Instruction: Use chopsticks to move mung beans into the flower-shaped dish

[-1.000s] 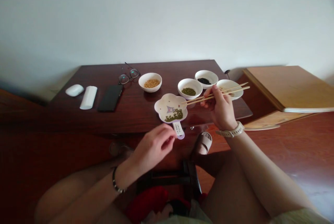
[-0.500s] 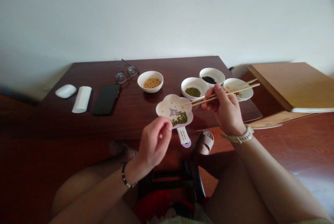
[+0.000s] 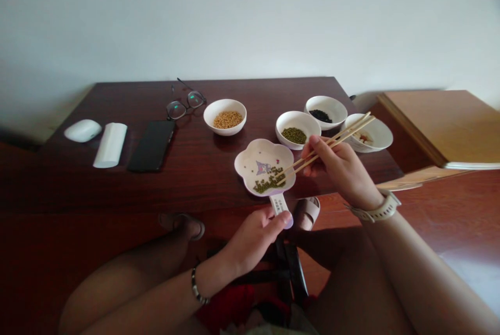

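My left hand (image 3: 260, 233) grips the short handle of a flower-shaped plate (image 3: 250, 160), white with a lilac edge and a cartoon figure. Green beans (image 3: 265, 184) lie scattered over the near part of this plate. Wooden chopsticks (image 3: 334, 140) are held in my right hand (image 3: 339, 168), their tips down among those beans. Just beyond the right hand stands a white bowl of green beans (image 3: 294, 135). Behind it is a bowl of black beans (image 3: 320, 116), and at the right a bowl with a few pale pieces (image 3: 363, 138). Whether the tips pinch a bean I cannot tell.
A bowl of yellow soybeans (image 3: 227, 120) stands mid-table. Glasses (image 3: 185, 108), a black phone (image 3: 151, 146), a white cylindrical case (image 3: 110, 146) and a rounded white object (image 3: 83, 131) lie at the left of the dark table (image 3: 187, 178). A wooden cabinet (image 3: 441, 124) adjoins its right side.
My left hand has moved from beside the plate's near edge down to its handle and closed on it. The chopstick tips have come from the plate's bare middle down into the beans.
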A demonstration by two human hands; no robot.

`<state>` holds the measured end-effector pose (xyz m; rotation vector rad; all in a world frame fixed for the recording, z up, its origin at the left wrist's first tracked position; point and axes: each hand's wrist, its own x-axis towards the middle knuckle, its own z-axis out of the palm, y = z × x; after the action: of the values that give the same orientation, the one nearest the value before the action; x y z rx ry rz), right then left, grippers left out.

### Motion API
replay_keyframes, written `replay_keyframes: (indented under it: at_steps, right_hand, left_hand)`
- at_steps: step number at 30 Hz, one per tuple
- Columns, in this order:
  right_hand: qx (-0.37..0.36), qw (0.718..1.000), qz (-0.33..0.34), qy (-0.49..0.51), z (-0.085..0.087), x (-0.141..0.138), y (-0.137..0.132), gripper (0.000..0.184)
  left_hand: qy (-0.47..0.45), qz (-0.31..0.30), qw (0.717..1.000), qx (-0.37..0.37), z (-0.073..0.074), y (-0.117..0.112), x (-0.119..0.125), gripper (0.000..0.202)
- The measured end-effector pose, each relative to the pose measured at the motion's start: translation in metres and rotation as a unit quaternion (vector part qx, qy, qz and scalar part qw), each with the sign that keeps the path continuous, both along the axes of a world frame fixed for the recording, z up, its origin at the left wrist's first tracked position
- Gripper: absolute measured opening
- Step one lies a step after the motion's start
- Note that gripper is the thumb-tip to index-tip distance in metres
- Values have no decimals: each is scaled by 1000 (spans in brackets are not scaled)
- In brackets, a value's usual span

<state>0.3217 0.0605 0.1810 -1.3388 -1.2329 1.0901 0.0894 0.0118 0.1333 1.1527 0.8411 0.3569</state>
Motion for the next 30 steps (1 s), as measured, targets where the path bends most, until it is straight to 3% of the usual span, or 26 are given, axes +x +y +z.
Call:
replay_keyframes:
  at_steps: [4,16,22,30]
  right_hand:
    - [-10,1000,4,-8,-3,-1,1,50]
    - [-23,999,-37,20,-10,2,5,46]
    - [-10,998,-65,9,5,3,1,43]
    - [-2,994,-28,-106,21,-14,-11,44]
  left_hand:
    - [-96,9,993,-62,-13,-1,12,48]
    - [-147,18,988,-33,-25,1,18,50]
    - [-126,12,992,3,-31,7,11,51]
    - [-108,-7,991,74,-32,10,10,50]
